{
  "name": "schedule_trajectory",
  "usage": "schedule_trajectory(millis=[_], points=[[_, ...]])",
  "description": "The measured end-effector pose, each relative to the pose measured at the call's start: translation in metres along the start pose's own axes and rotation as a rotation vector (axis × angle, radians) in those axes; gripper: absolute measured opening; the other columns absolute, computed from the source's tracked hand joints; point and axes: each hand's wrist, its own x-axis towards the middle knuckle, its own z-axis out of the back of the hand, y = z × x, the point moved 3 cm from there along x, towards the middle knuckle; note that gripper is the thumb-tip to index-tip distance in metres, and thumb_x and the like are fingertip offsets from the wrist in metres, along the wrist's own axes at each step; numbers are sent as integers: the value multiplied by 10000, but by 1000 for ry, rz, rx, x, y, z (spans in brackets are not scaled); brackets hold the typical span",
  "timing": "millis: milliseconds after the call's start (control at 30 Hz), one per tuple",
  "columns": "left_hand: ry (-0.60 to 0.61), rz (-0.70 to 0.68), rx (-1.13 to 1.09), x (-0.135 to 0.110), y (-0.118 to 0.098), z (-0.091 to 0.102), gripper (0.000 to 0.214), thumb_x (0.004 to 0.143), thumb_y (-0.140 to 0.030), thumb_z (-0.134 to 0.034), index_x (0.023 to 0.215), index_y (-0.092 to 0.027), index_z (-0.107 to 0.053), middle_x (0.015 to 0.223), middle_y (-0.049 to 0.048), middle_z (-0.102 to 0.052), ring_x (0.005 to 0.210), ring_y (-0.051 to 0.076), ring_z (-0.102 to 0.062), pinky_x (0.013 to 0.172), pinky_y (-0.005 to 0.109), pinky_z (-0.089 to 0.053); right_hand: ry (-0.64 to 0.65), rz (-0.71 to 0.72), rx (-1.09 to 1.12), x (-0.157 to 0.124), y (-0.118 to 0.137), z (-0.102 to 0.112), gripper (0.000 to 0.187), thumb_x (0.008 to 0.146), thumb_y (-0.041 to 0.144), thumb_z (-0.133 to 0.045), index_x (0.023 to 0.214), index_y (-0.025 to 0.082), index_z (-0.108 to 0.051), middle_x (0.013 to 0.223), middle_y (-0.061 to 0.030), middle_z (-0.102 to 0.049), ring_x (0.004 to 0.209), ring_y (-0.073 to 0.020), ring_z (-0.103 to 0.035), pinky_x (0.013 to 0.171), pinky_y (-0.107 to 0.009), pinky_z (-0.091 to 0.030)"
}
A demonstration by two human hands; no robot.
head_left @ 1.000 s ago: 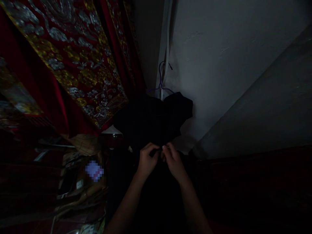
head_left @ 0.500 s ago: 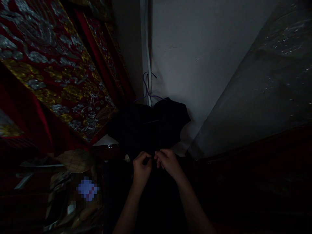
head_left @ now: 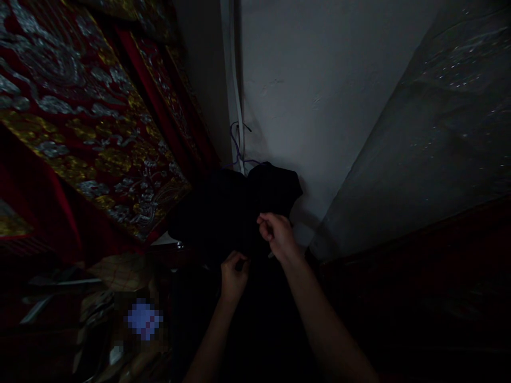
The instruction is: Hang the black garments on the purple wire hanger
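Note:
A black garment (head_left: 215, 213) hangs from a thin purple hanger (head_left: 238, 157) against the wall; its dark cloth shows few details. My left hand (head_left: 233, 277) is closed in a pinch low on the garment's front, thumb and forefinger forming a ring. Higher and to the right, my right hand (head_left: 278, 235) has its fingers curled together at the garment's right front, gripping the cloth. What lies exactly between the fingertips is too dark to make out.
Red cloth with silver and gold embroidery (head_left: 131, 149) drapes on the left. A white pipe or cable (head_left: 235, 69) runs down the pale wall (head_left: 319, 80). Clear plastic sheeting (head_left: 435, 133) covers the right side. Assorted items, including a checked cloth (head_left: 123, 270), lie at lower left.
My right hand has moved up and slightly right, away from my left hand, along the garment. My left hand keeps its pinch at nearly the same spot. The view has shifted slightly.

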Motion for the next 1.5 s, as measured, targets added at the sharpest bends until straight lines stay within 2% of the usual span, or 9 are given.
schedule_trajectory(millis=[167,367,500,600,867,1133,1300,1400,1500], points=[[8,-5,14,21,9,12,35,792,-164,-652,764,-182,-663,755,26,-670,728,190,-657,674,285,-493,95,179,20,8,50,-39,236,669,377,-598,563,167,-594,393,32,-488,338,-61,-379,348,-189,-208],[-129,-249,-75,76,-85,59,471,935,-232,-589,1401,-240,-522,1119,73,-681,976,179,-664,891,333,-518,160,269,-175,-8,34,-40,266,764,396,-558,611,180,-592,433,36,-517,343,-71,-426,355,-194,-258],[-73,-525,82,112,-145,73,212,954,-208,-573,1134,-201,-685,943,44,-686,857,153,-650,792,286,-512,152,365,-278,-7,35,-36,242,802,336,-526,627,184,-595,448,45,-504,377,-81,-464,394,-204,-289],[-91,-626,192,128,-156,73,99,940,-205,-595,894,-177,-678,846,35,-670,785,151,-631,722,276,-490,153,452,-378,1,38,-38,238,831,296,-503,631,190,-576,458,48,-502,406,-86,-475,432,-209,-310],[-232,-665,281,134,-132,68,63,950,-190,-558,897,-188,-590,843,35,-654,812,176,-618,764,321,-464,216,407,-351,16,23,-44,245,827,281,-491,605,197,-555,445,56,-480,407,-86,-454,463,-213,-331],[-366,-693,229,139,-148,75,109,960,-233,-545,875,-186,-595,832,30,-652,824,163,-625,786,309,-485,141,324,-362,41,-6,-37,295,809,331,-501,558,189,-559,434,44,-484,403,-90,-440,448,-218,-308],[-868,-282,-145,138,-101,142,167,936,-356,-579,904,-193,-599,845,-3,-618,822,151,-603,792,300,-497,164,176,-425,24,-47,-15,251,746,276,-475,521,193,-549,388,52,-452,392,-91,-428,458,-217,-293],[-695,159,-614,123,-37,155,187,905,-358,-572,780,-225,-530,716,-44,-586,717,111,-584,730,242,-494,200,157,-332,-7,-61,-7,242,744,296,-483,528,203,-541,399,57,-445,391,-94,-412,457,-223,-287],[-469,378,-676,89,9,132,302,823,-389,-635,642,-222,-462,539,-50,-496,576,113,-560,604,237,-477,161,145,-303,-28,-70,0,257,765,302,-488,528,210,-528,418,51,-441,419,-107,-423,475,-234,-301]])
